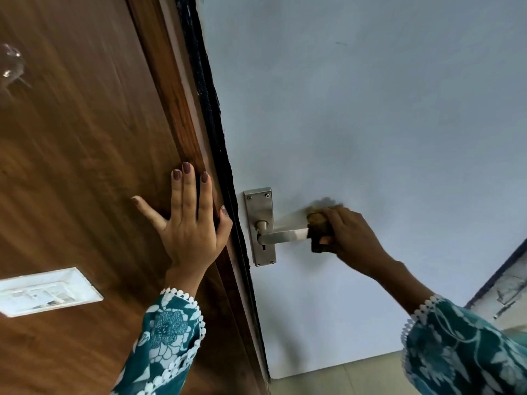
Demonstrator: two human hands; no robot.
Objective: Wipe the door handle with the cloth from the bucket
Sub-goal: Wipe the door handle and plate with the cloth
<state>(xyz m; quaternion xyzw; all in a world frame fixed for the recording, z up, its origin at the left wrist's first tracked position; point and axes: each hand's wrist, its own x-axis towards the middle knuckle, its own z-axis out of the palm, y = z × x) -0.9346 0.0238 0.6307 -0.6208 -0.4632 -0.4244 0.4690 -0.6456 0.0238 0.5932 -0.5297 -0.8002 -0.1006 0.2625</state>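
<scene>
A steel lever door handle (282, 237) on its steel backplate (260, 206) is fixed to a pale blue-grey door (370, 124). My right hand (352, 238) is closed around a dark brownish cloth (319, 226) that wraps the free end of the lever. My left hand (189, 220) lies flat with fingers spread on the brown wooden panel (79, 166) beside the door's edge, holding nothing. The bucket is not in view.
A black strip (216, 132) runs between the wooden panel and the door. A white switch plate (42, 290) sits on the wood at lower left. Pale floor tiles (336, 377) show below the door, and a dark-edged surface (507, 283) stands at far right.
</scene>
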